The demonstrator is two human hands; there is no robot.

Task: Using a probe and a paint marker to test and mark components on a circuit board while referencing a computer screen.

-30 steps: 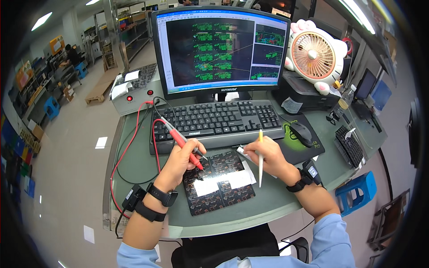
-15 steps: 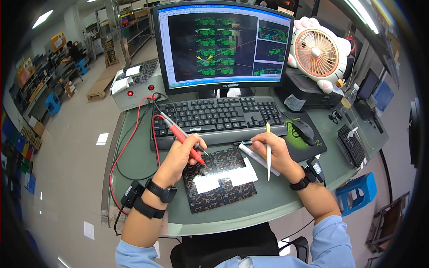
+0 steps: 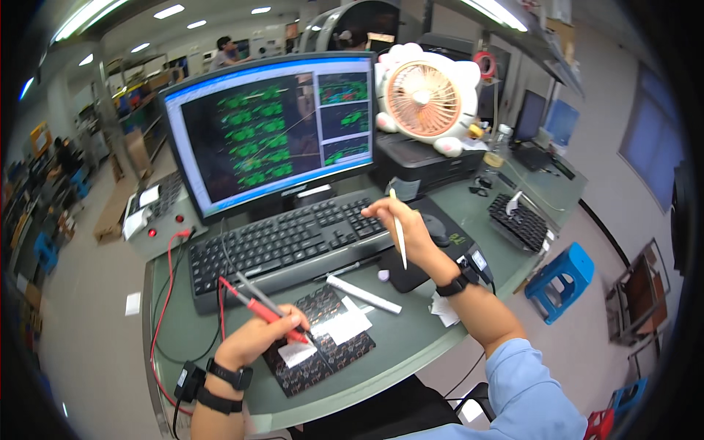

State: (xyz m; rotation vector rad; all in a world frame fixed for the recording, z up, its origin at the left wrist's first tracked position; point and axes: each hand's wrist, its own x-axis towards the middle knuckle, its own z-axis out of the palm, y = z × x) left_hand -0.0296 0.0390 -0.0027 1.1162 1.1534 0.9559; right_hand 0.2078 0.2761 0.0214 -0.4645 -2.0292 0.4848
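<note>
one head-worn fisheye view, from the left camera of a pair, looking down and forward over the desk [image 3: 414, 334], left hand [image 3: 257, 341] and right hand [image 3: 411, 231] quite near, straight lines bending toward the rim

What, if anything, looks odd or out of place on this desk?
The cat-shaped fan perched on the black printer looks slightly odd; a printer is an unusual stand. Nothing appears spilled, and the dark circuit panel shows no obvious damage.

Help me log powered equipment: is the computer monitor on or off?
On. The monitor is lit, showing rows of green shapes on a dark background, with smaller panels down its right side.
</note>
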